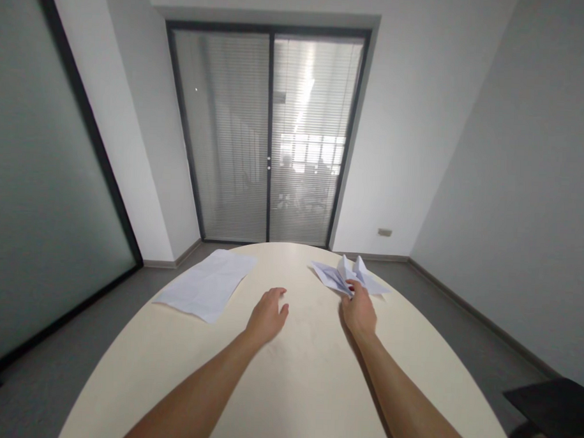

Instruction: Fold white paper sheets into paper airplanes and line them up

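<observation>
My left hand [267, 317] hovers over the middle of the table, its fingers slightly bent and the thumb apart, with nothing in it. On the right, my right hand [360, 312] is at the near end of a piece of folded white paper [329, 275] with two raised peaks, one of which is a pointed fold [360, 267]. Its thumb and fingers close about the paper's near tip; a small dark and red spot shows by the fingertips, too small to make out. Whether this is one folded sheet or two side by side, I cannot tell.
White sheets of paper [208, 283] lie flat at the left of the pale round table [286, 385]. Beyond the far edge stands a glass partition with blinds [270, 135]. A black chair part [553, 407] shows at the lower right.
</observation>
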Available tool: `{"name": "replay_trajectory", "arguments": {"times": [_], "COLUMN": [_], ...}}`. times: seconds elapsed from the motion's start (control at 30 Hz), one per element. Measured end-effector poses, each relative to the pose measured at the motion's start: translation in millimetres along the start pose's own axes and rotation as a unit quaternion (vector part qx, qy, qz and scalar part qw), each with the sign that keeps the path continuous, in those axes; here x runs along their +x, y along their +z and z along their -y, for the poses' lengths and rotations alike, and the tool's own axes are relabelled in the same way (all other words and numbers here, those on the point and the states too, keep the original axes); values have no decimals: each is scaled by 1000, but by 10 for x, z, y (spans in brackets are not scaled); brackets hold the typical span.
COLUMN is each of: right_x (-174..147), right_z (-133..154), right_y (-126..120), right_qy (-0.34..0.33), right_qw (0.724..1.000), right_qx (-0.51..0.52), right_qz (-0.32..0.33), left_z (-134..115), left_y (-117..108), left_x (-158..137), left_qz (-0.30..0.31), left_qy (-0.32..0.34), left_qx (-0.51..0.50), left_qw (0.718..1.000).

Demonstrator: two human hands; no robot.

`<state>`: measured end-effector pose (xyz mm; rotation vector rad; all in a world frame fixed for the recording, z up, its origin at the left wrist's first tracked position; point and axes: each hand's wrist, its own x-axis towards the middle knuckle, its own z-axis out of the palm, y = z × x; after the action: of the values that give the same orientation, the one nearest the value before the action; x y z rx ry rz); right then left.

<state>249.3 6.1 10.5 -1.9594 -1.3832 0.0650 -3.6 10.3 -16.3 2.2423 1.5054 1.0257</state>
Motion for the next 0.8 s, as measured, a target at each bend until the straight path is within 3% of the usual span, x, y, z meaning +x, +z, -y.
{"name": "replay_trajectory", "arguments": {"times": [0.43, 0.63, 0.8], "right_x": [-7, -62, -99], "right_z": [36, 88, 107], "right_y": [-41, -75, -96], "right_qy": [58, -30, -92], "right_qw": [998, 998, 985], "right_qx": [-10, -45, -146], "right_qz": [5, -45, -12], "left_z": [14, 5, -8], "left_y": [-12, -7, -13], "left_x": [-15, -17, -18], "left_qz": [-8, -11, -5], "left_qy": [9, 10, 8], "left_qx": [-12, -12, -4], "left_qw": [1000, 1000, 1000]}}
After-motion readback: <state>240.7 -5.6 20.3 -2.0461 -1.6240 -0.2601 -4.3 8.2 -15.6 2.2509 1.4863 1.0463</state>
